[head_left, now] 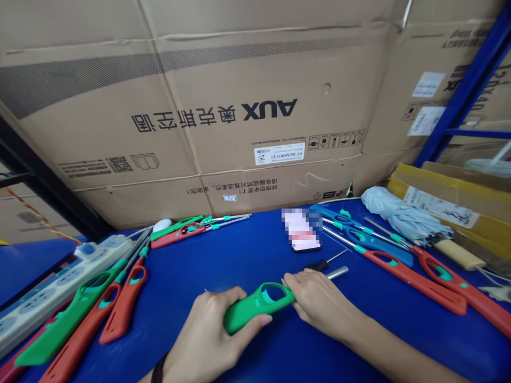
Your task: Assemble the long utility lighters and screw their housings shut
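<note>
Flattened cardboard cartons [199,106] printed with the AUX mark are stacked behind a blue-topped bench [223,266], and a blue steel rack upright [459,90] is seen at the right. A green lighter body [255,308], apparently from a long-reach utility lighter, is held over the front middle of the bench. Its long axis is tilted from lower left to upper right, with the looped handle end pointed toward the right hand [319,303]. The tail end is gripped by the left hand [203,332], its fingers closed around the plastic, while the loop is pinched by the right hand's fingertips [288,284]. The body seems to be held this way so that it is steadied from both ends. Just beyond the right hand, a black-handled screwdriver [319,264] and a short metal rod [337,272] are laid, seemingly within easy reach. Red lighters [411,282] and green lighters [67,319] are fanned along both sides, perhaps grouped for handling, and a power strip [59,282] is placed at the left.
</note>
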Tool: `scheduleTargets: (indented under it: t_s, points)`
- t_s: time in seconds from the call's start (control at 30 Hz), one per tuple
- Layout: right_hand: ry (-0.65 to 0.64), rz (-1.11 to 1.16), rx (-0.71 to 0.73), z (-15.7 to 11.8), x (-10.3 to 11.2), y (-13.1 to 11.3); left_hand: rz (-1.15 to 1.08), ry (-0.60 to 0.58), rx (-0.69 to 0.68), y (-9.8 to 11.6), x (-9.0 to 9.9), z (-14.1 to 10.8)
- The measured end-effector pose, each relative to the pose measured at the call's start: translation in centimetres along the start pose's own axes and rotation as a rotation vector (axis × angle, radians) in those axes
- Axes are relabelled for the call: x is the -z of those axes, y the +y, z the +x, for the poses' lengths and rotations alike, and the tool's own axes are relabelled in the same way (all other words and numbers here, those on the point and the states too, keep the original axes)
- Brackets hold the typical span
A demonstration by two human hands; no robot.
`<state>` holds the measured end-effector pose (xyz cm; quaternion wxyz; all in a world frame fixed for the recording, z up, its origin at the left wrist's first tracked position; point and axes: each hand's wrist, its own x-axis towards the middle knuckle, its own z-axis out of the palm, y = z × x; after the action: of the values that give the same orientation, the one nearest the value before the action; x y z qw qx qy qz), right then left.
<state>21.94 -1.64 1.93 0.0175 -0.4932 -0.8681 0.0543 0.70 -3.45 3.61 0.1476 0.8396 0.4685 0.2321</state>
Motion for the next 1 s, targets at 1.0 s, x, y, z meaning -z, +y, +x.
scheduleTargets:
  t_s: [1.0]
  points:
    - [0.05, 0.339, 0.004, -0.8, 0.7, 3.1, 0.136, -0.394, 0.014, -10.4, 6.4, 2.0]
